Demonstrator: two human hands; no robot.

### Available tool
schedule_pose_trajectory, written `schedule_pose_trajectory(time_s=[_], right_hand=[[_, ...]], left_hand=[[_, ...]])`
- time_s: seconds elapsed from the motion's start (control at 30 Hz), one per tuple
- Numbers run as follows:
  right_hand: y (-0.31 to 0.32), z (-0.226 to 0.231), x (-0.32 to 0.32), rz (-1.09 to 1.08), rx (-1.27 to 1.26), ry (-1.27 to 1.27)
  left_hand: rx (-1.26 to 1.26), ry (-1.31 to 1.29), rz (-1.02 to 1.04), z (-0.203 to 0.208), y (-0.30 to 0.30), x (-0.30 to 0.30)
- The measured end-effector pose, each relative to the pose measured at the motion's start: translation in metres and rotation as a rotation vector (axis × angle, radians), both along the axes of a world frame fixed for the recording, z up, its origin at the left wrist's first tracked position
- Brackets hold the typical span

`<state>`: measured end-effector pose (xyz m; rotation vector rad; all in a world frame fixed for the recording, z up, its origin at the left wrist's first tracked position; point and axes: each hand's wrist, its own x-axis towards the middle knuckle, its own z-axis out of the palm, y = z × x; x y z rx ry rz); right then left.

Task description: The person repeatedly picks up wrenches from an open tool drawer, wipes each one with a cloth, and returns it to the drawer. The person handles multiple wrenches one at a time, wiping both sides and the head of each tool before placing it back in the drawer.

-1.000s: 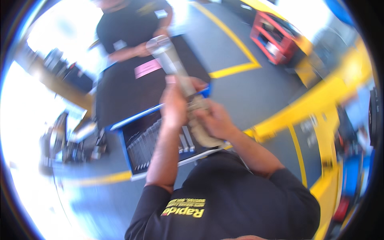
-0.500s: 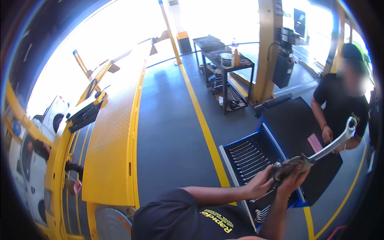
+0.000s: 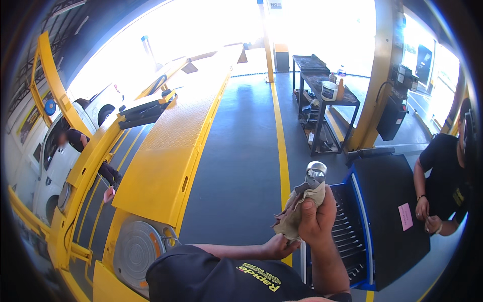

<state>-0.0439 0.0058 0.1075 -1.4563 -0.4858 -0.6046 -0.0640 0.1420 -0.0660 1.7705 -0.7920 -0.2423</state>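
One large wrench (image 3: 316,165) points its ring end upward, left of the open drawer (image 3: 346,195); the right hand (image 3: 318,219) clasps it through a cloth (image 3: 294,215), while the left hand (image 3: 279,246) curls below, its grip unclear.

The black short-sleeved shirt (image 3: 211,277) bears yellow lettering (image 3: 266,278).

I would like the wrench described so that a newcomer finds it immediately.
Start at the black-topped cart at lower right. Left of its top, the right hand grips a rag around the wrench. Its ring end sticks up; the others lie in the drawer.
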Motion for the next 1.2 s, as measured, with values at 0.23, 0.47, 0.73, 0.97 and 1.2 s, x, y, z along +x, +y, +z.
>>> schedule_pose_trajectory(time_s=[0.23,0.47,0.73,0.97,1.2], right_hand=[[0.041,-0.006,0.026,-0.036,-0.11,0.049],[0.042,0.041,0.051,0.046,0.301,-0.064],[0.006,0.046,0.045,-0.137,0.627,0.252],[-0.013,0.029,0.033,-0.456,0.583,0.198],[-0.048,0.017,0.023,-0.511,0.619,0.345]], left_hand=[[-0.185,-0.41,0.121,0.006,0.026,0.038],[-0.151,-0.369,0.071,0.006,0.026,0.094],[-0.094,-0.165,-0.157,-0.001,0.015,0.114],[-0.13,-0.093,-0.248,-0.018,-0.01,0.114],[0.068,-0.323,-0.191,-0.015,0.013,0.148]])
